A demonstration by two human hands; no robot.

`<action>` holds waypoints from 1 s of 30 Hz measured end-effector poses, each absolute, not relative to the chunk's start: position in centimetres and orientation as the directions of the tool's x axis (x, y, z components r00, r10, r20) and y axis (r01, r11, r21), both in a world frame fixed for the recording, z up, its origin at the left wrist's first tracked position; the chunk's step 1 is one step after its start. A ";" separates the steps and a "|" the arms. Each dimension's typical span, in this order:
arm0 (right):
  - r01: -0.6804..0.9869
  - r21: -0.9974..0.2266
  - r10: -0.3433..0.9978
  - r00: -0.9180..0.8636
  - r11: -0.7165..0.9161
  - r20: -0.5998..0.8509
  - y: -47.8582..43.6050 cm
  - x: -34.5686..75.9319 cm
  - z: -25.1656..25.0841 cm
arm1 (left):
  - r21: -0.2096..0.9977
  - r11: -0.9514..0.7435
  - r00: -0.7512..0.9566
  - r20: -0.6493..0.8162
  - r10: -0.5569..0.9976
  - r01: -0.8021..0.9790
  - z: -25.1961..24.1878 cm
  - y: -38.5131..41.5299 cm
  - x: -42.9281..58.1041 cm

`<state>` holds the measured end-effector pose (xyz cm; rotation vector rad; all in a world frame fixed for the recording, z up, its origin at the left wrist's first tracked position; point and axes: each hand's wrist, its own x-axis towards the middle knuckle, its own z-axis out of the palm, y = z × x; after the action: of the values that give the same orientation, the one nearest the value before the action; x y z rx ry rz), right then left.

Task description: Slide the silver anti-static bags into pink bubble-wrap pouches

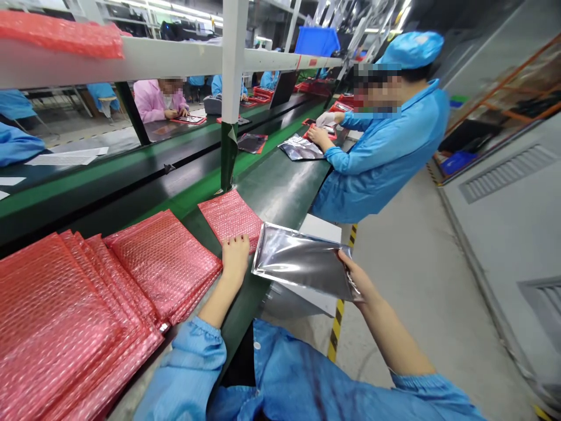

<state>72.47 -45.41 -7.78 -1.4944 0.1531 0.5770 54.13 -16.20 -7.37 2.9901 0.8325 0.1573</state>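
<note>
My right hand grips the near corner of a shiny silver foil bag, which hangs level past the table's edge. My left hand lies on the green worktable with its fingers closed over the near edge of a single red bubble-wrap pouch. Left of that hand lies a fanned stack of red bubble-wrap pouches. Both my sleeves are blue.
A white post rises from the table behind the single pouch, carrying a shelf. A co-worker in blue sits farther along, hands on another silver bag. More people sit across the conveyor. Grey floor lies to the right.
</note>
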 end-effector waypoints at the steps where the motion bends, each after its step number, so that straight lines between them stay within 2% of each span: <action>1: -0.500 -0.865 0.291 0.823 -0.036 -0.488 -45.8 72.4 -8.1 | 0.068 -0.852 0.847 0.090 0.523 0.519 -7.3 -16.2 54.3; 3: -0.554 -0.830 0.319 0.777 -0.063 -0.543 -46.4 72.3 -8.5 | 0.082 -0.843 0.838 0.088 0.538 0.532 -7.3 -15.9 54.6; 9: -0.523 -0.834 0.333 0.766 -0.177 -0.551 -46.6 72.2 -8.3 | 0.117 -0.809 0.810 0.052 0.584 0.576 -6.9 -15.3 55.1; 12: -0.515 -0.835 0.306 0.777 -0.192 -0.550 -45.7 72.2 -8.0 | 0.108 -0.835 0.831 0.094 0.548 0.539 -6.5 -15.8 54.6; 17: -0.461 -0.871 0.280 0.825 -0.172 -0.492 -43.0 71.8 -7.4 | 0.058 -0.913 0.892 0.197 0.407 0.404 -5.6 -17.6 54.3; 22: -0.377 -0.917 0.283 0.873 -0.129 -0.398 -40.7 70.8 -8.1 | 0.022 -0.908 0.891 0.184 0.415 0.418 -6.1 -17.3 54.5; 25: -0.355 -0.929 0.223 0.902 -0.101 -0.369 -39.9 70.3 -9.4 | 0.001 -0.884 0.865 0.205 0.459 0.468 -7.0 -16.1 54.3; 28: -0.321 -0.945 0.102 0.940 -0.063 -0.327 -38.8 70.0 -10.9 | 0.026 -0.798 0.772 0.235 0.590 0.602 -7.7 -15.0 53.9; 30: -0.309 -0.951 0.028 0.950 -0.010 -0.310 -37.7 69.8 -11.8 | 0.067 -0.731 0.709 0.199 0.676 0.679 -7.9 -14.6 53.7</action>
<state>69.82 -37.72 -11.82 -1.5617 0.2239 0.2704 53.68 -14.61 -7.88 2.9144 1.1552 0.3329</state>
